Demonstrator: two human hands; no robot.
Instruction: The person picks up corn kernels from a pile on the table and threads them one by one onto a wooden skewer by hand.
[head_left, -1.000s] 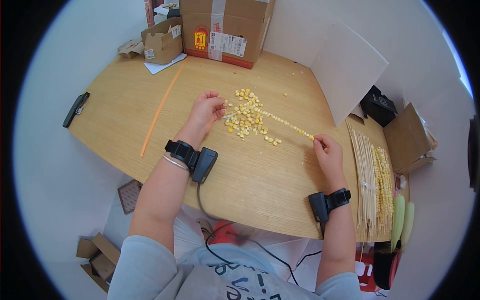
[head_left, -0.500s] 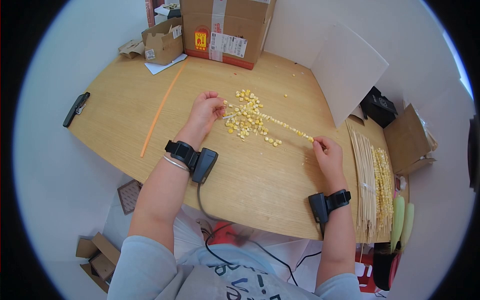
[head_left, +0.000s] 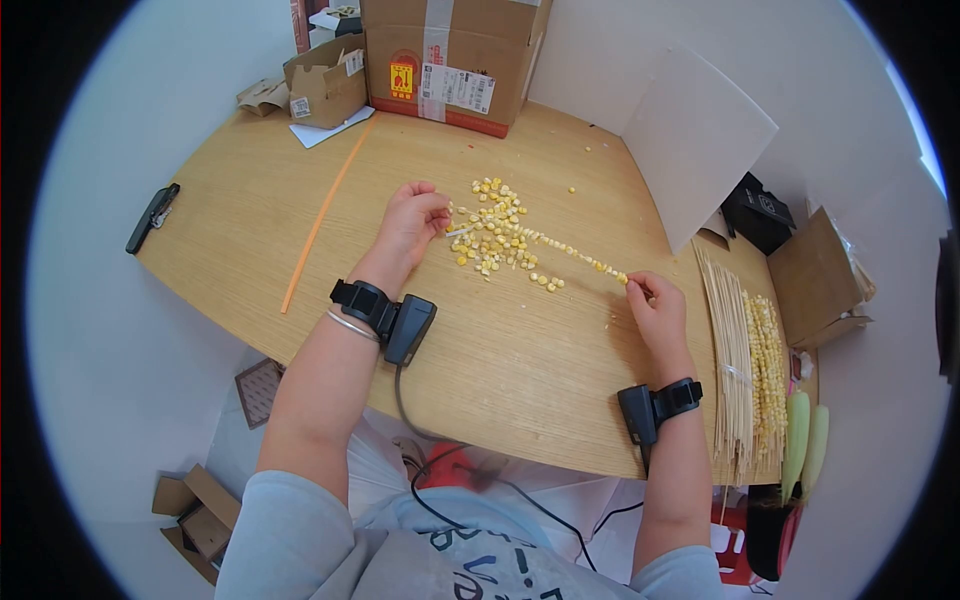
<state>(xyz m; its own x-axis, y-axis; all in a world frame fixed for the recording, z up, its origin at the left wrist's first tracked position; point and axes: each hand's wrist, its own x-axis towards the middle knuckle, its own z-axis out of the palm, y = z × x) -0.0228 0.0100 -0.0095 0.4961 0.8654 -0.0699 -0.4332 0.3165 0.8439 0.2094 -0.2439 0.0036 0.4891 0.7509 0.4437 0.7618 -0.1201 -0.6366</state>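
A thin skewer threaded with corn kernels (head_left: 565,248) stretches slantwise between my two hands, above the table. My left hand (head_left: 412,226) pinches at its upper left end; whether a loose kernel is also between those fingertips is too small to tell. At the lower right end, my right hand (head_left: 657,312) is closed on the skewer with thumb and fingers. Beneath and beside the skewer's left half lies a pile of loose yellow corn kernels (head_left: 490,250). A short white stick-like piece (head_left: 459,232) rests at the pile's left edge, near my left fingers.
On the right lie a bundle of bare skewers (head_left: 728,370), kernel-filled skewers (head_left: 766,380) and corn cobs (head_left: 796,440). A white board (head_left: 695,150) stands behind them. A large carton (head_left: 455,60) is at the back, an orange strip (head_left: 325,210) and a stapler (head_left: 153,218) at left.
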